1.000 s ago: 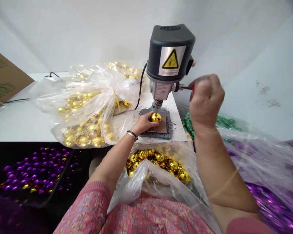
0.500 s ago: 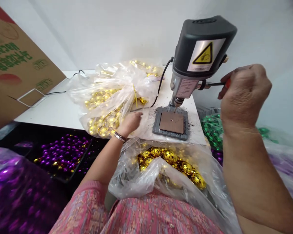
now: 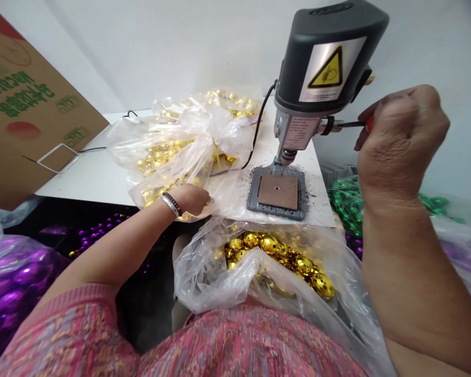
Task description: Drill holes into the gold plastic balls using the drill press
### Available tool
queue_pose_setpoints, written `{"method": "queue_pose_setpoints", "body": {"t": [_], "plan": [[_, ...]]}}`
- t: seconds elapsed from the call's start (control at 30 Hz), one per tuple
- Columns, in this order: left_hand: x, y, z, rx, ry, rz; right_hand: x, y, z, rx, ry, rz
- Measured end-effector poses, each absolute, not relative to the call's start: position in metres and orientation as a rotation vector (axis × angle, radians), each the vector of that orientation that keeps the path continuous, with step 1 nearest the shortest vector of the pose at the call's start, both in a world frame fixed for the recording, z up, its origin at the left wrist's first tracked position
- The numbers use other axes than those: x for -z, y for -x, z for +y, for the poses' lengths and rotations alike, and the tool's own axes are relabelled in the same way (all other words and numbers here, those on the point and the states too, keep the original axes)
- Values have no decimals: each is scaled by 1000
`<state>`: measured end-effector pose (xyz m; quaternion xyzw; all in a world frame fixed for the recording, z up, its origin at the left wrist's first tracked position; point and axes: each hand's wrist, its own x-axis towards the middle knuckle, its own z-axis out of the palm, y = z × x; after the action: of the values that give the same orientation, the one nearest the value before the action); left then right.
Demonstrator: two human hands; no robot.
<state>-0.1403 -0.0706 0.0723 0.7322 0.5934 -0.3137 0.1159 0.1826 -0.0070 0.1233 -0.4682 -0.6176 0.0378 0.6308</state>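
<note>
My right hand point(image 3: 402, 139) is closed around the red-knobbed lever point(image 3: 353, 124) of a small bench drill press point(image 3: 329, 63). The drill's bit points down over a brown square plate point(image 3: 278, 191) with a small hole, lying on the grey base point(image 3: 257, 201). My left hand point(image 3: 194, 199), wearing bracelets, is at the front edge of the table against a tied clear plastic bag of gold baubles point(image 3: 157, 157). Its fingers are curled shut; whatever they hold, if anything, is hidden. In front of my body an open plastic bag point(image 3: 204, 272) shows shiny gold baubles point(image 3: 272, 246).
A cardboard box point(image 3: 35, 104) stands at the left of the white table point(image 3: 90, 183). Purple baubles in plastic point(image 3: 19, 293) lie at lower left, green ones point(image 3: 347, 204) behind my right arm. A black cable point(image 3: 259, 125) runs beside the drill. Dark shavings surround its base.
My left hand has drawn back leftward, away from the drill base, with the elbow swung outward. My right hand stays on the lever. The view has shifted slightly.
</note>
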Motion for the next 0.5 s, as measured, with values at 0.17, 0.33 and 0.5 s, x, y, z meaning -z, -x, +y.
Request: {"method": "queue_pose_setpoints", "body": {"t": [0.17, 0.33, 0.5], "plan": [[-68, 139, -81, 1045, -2210, 1699, -121, -183, -7, -97, 1053, -1437], [-61, 146, -76, 838, -2290, 1901, -117, -184, -7, -100, 1036, -1450], [-38, 141, -68, 181, -2310, 2382, -116, -181, -8, -100, 1028, -1412]]}}
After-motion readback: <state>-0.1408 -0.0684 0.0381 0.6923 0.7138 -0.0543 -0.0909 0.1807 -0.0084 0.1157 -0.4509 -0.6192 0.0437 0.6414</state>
